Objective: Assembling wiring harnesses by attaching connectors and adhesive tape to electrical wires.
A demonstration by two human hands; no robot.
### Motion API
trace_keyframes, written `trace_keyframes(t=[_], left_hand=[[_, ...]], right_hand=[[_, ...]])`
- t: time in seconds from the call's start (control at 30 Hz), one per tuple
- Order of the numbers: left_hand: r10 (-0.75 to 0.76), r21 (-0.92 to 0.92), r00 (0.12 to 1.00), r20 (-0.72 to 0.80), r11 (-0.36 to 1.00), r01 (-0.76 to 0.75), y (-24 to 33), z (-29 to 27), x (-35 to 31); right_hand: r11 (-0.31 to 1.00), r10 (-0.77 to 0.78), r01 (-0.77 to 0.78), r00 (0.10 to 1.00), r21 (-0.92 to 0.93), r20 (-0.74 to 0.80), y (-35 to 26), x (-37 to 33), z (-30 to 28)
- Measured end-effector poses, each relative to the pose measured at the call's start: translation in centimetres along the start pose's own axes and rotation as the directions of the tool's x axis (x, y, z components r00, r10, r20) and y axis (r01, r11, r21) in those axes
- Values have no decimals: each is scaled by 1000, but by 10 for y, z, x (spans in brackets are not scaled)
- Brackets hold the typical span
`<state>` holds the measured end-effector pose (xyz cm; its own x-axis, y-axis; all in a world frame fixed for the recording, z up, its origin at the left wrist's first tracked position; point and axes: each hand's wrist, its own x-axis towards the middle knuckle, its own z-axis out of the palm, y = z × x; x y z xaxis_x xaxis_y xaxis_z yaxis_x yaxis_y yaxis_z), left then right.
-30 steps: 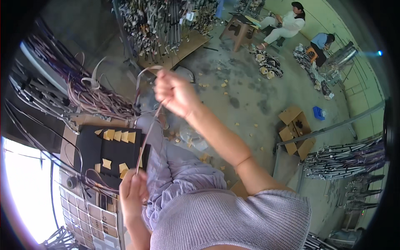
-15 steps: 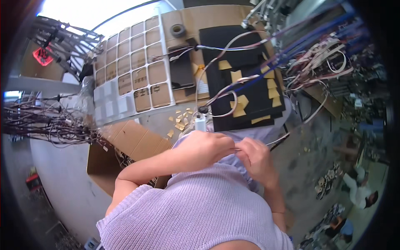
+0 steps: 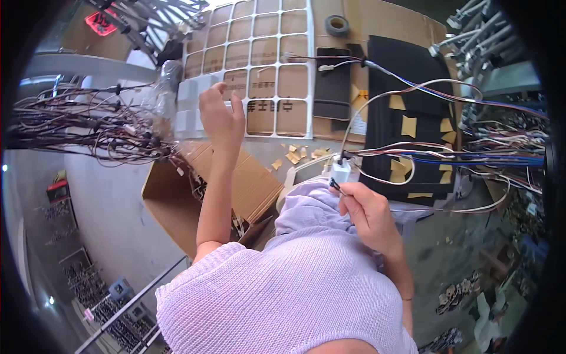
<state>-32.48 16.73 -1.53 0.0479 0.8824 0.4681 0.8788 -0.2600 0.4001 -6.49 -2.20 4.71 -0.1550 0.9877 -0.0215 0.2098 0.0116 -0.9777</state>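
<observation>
An open cardboard box [image 3: 194, 194] sits below the bench, a tape roll [image 3: 337, 25] at its far edge.

Grey concrete floor [image 3: 100, 200], open cardboard box [image 3: 236, 189], metal racks [image 3: 483, 35], daylight glare top left.

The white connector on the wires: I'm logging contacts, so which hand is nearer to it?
Right. The right hand pinches just below the white connector, touching it; the left hand is far off, up on the white grid sheet.

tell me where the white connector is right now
In the head view the white connector sits right of centre, pinched in the right hand, just left of the black board with yellow tape pieces.
</observation>
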Motion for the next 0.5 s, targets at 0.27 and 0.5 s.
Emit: trace_keyframes(t=[0.27, 0.5], left_hand=[[22, 477, 993, 113, 876, -73, -28, 13, -15], [517, 662, 707, 483, 313, -681, -251, -9, 19]], right_hand=[[795, -446, 382, 895, -471, -27, 68, 107, 95], [491, -619, 428, 784, -759, 41, 86, 136, 123]])
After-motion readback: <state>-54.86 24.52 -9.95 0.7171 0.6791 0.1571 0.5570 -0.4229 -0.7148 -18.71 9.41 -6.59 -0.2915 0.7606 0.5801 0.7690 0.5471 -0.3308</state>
